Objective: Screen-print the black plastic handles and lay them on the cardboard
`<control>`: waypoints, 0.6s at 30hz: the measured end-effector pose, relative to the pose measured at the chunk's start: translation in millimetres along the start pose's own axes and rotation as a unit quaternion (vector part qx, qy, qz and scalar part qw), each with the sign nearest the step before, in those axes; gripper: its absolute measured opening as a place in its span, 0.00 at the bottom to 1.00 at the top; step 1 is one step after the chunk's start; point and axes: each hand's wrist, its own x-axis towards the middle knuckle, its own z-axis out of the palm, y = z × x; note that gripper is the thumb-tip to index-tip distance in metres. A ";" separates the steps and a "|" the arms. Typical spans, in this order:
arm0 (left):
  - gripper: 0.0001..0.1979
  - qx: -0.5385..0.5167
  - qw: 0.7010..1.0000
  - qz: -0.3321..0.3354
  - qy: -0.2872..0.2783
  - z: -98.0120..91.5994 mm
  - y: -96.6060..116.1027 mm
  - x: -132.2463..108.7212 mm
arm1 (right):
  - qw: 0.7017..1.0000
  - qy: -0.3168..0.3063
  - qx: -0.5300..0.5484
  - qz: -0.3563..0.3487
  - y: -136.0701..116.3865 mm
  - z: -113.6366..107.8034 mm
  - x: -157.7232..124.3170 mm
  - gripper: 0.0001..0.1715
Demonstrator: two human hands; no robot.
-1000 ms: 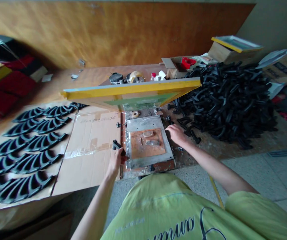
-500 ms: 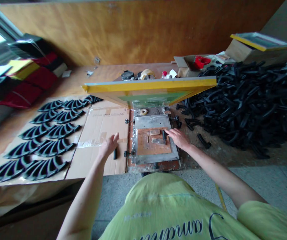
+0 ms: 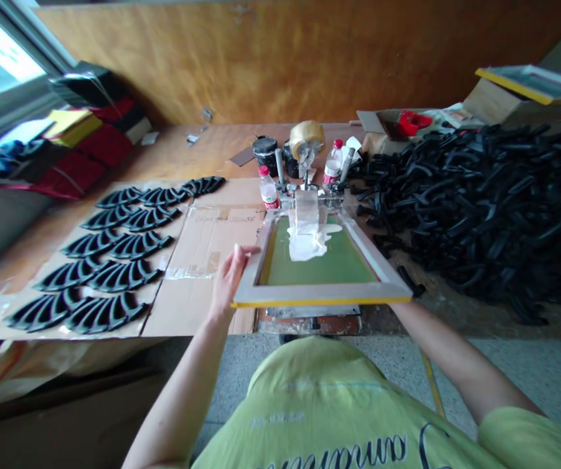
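Observation:
A silk-screen printing frame (image 3: 392, 291) with grey sides, a yellow front edge and green mesh hangs tilted over the printing bed (image 3: 285, 312), hiding most of it. White ink (image 3: 304, 247) lies on the mesh, under a pale squeegee blade (image 3: 307, 208). My left hand (image 3: 231, 273) is closed at the frame's left side, its fingers against the edge. The frame's front right corner covers my right hand; only its forearm shows, so its fingers cannot be seen.
Black curved plastic parts (image 3: 107, 312) lie in fanned rows on cardboard (image 3: 187, 260) at left. A large heap of similar parts (image 3: 495, 208) covers the right. Behind the frame stand red-capped bottles (image 3: 269, 189), a black tub (image 3: 264, 153) and a tape roll (image 3: 307, 138).
The screen frame has swung down from its raised position and now covers the bed and my right hand. My left hand has moved up and right to the frame's side.

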 end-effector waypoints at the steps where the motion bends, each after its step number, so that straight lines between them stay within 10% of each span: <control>1: 0.28 0.013 0.999 -0.040 -0.020 -2.8 -16.9 -9.0 | 0.999 0.038 -0.007 0.025 4.8 -10.9 6.8 0.21; 5: 0.36 0.048 0.989 -0.131 -0.041 -1.7 -79.8 -22.4 | 0.988 0.149 -0.047 0.000 -18.3 -31.2 50.0 0.24; 8: 0.35 0.102 0.983 -0.147 -0.035 0.5 -109.2 -16.8 | 0.988 0.070 -0.105 -0.094 -59.1 -18.4 75.6 0.30; 11: 0.33 0.140 0.976 -0.159 -0.046 -1.6 -121.6 -11.3 | 0.981 -0.035 -0.144 -0.122 -81.7 3.9 72.4 0.12; 18: 0.33 0.130 0.976 -0.160 -0.074 -3.2 -125.3 -13.1 | 0.943 -0.121 -0.116 -0.288 -68.9 5.5 19.1 0.11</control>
